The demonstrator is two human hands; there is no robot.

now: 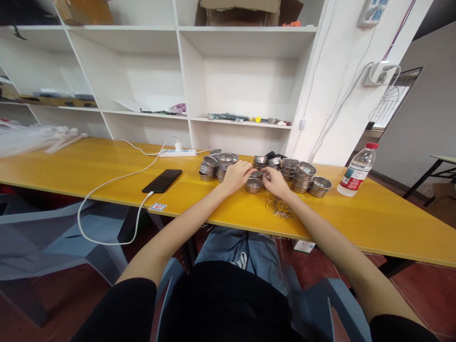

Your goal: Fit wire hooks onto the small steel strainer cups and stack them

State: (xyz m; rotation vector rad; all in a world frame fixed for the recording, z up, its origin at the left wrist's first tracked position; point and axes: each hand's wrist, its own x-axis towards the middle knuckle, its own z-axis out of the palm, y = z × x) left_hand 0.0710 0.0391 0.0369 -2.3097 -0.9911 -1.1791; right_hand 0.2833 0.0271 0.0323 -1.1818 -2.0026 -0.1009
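Note:
Both my hands meet over the table around a small perforated metal cup [255,174]. My left hand [238,176] has its fingers bent and closed at the cup's left side. From the right, my right hand [276,182] pinches at its rim; the fingertips are partly hidden and too small to tell whether a wire is between them. Just below and in front stands another metal cup [254,185]. A loose heap of thin wire rings [280,208] lies near my right wrist.
Stacked perforated cups stand left [227,159] and right [302,178] of my hands. A water bottle [358,170] is at the right. A phone [162,181] on a white cable [103,188] lies left, near a power strip [178,152]. White shelves [245,71] rise behind the yellow table [370,223].

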